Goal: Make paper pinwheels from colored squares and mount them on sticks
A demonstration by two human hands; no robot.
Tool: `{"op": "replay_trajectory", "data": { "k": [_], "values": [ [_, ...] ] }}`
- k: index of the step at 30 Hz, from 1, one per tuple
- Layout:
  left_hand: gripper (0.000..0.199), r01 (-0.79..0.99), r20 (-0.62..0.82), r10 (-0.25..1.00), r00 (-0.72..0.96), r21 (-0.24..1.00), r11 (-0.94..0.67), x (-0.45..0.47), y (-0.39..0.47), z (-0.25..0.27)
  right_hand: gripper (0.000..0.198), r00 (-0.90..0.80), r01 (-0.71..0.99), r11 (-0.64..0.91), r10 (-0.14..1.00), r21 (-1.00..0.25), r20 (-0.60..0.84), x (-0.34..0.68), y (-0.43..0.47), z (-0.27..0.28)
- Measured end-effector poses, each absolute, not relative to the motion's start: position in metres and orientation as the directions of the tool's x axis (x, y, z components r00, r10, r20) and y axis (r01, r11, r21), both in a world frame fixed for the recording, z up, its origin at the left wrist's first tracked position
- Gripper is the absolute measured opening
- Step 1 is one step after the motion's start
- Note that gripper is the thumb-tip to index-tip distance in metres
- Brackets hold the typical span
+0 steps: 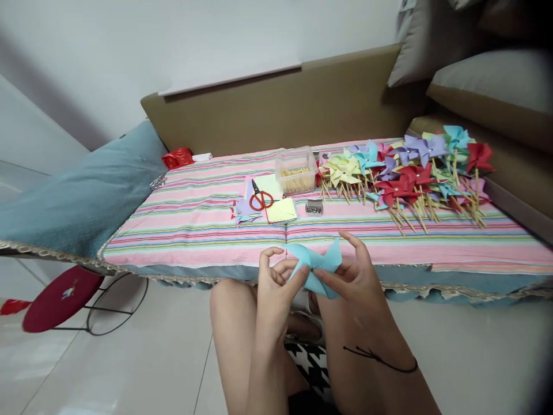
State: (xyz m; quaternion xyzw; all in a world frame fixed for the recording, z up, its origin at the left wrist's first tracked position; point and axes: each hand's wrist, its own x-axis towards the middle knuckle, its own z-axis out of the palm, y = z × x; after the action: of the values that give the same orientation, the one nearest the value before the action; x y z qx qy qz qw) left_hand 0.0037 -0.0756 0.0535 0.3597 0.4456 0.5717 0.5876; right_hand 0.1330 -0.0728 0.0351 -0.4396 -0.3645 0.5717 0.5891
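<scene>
Above my knees, both hands pinch a light blue paper pinwheel (326,262) with folded blades. My left hand (279,282) grips its left side, thumb close to the centre. From the right, my right hand (356,276) presses its thumb near the centre, index finger raised. Whether a pin sits between the thumbs I cannot make out. Beyond the hands lie red-handled scissors (261,200) on coloured paper sheets (283,211). A small open box of metal pins (314,207) is beside them. Behind it stands a clear plastic container (296,170) of wooden sticks.
Many finished pinwheels (417,173) on sticks are heaped at the right of the striped cloth (194,207). A red plastic bag (178,157) lies at the back left. A dark red stool (63,300) stands on the floor at left.
</scene>
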Motion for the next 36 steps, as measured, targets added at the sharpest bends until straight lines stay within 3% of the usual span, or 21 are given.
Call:
{"op": "replay_trajectory", "data": {
  "k": [7,16,24,28,36],
  "values": [
    [0.053,-0.296,-0.106,0.992,-0.063,0.952,0.083,0.007,-0.081,0.053,0.089,0.009,-0.370,-0.058,0.998,-0.927,-0.066,0.139,-0.078,0.041],
    [0.051,-0.302,-0.123,0.992,0.003,0.946,0.118,0.008,-0.089,0.057,0.086,0.107,-0.373,-0.026,0.992,-0.928,-0.070,0.137,-0.081,0.042],
    [0.057,-0.265,-0.115,0.989,-0.089,0.960,0.087,0.010,-0.088,0.053,0.078,0.073,-0.386,-0.062,0.992,-0.920,-0.098,0.138,-0.084,0.046],
    [0.051,-0.196,-0.061,0.988,-0.143,0.980,0.032,0.008,-0.087,0.049,0.083,0.051,-0.371,-0.029,0.997,-0.928,-0.052,0.139,-0.083,0.041],
    [0.058,-0.215,-0.088,0.996,-0.009,0.973,0.084,0.008,-0.089,0.049,0.092,0.103,-0.343,-0.035,0.992,-0.939,-0.075,0.136,-0.085,0.040]
  ]
}}
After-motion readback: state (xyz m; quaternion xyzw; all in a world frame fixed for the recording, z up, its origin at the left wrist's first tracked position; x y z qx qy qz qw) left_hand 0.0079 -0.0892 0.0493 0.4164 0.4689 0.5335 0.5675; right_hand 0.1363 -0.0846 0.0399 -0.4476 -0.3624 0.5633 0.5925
